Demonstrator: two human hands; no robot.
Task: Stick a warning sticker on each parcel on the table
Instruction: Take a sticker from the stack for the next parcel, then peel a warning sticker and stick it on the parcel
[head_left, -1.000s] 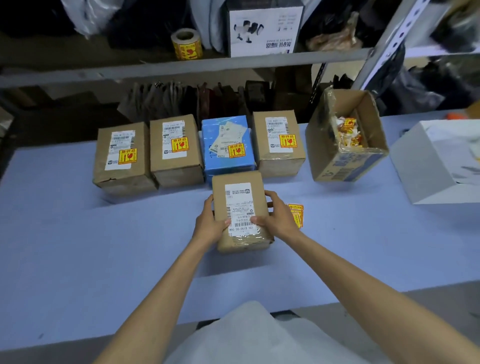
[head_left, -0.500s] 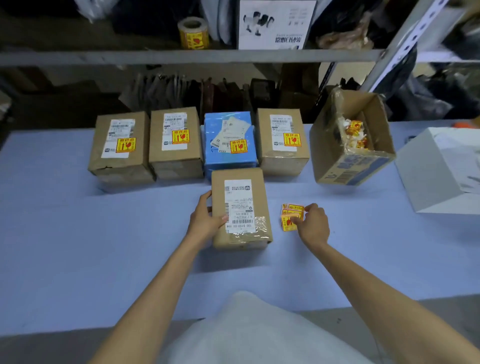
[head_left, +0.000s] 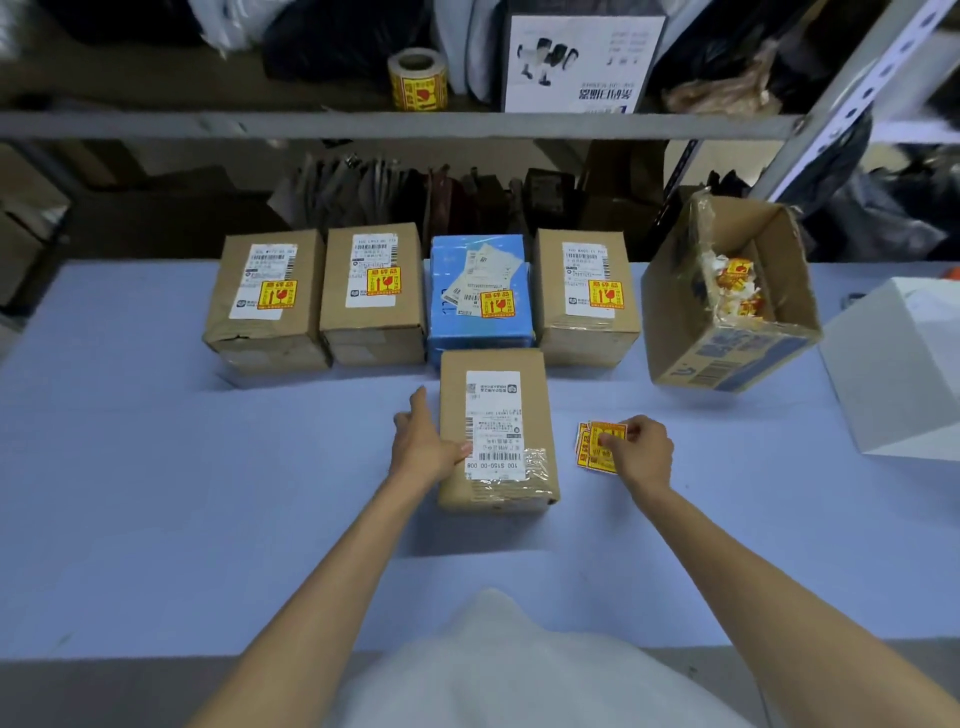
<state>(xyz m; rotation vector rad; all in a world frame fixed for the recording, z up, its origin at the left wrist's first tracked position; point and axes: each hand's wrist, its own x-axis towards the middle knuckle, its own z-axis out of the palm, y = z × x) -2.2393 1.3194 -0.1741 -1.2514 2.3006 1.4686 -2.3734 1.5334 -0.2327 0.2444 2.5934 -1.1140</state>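
Left grip (head_left: 427, 448) open; right grip (head_left: 643, 450) seemingly in a pinch.

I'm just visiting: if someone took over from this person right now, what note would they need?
Left hand rests against the near parcel, steadying it. Right hand pinches the loose stickers beside it on the table.
Done: the four back-row parcels each carry a yellow sticker.
To do: stick one on the near parcel, which shows none.

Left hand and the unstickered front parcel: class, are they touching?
Touching. The head view shows the left hand against the front parcel's left side, thumb on top.
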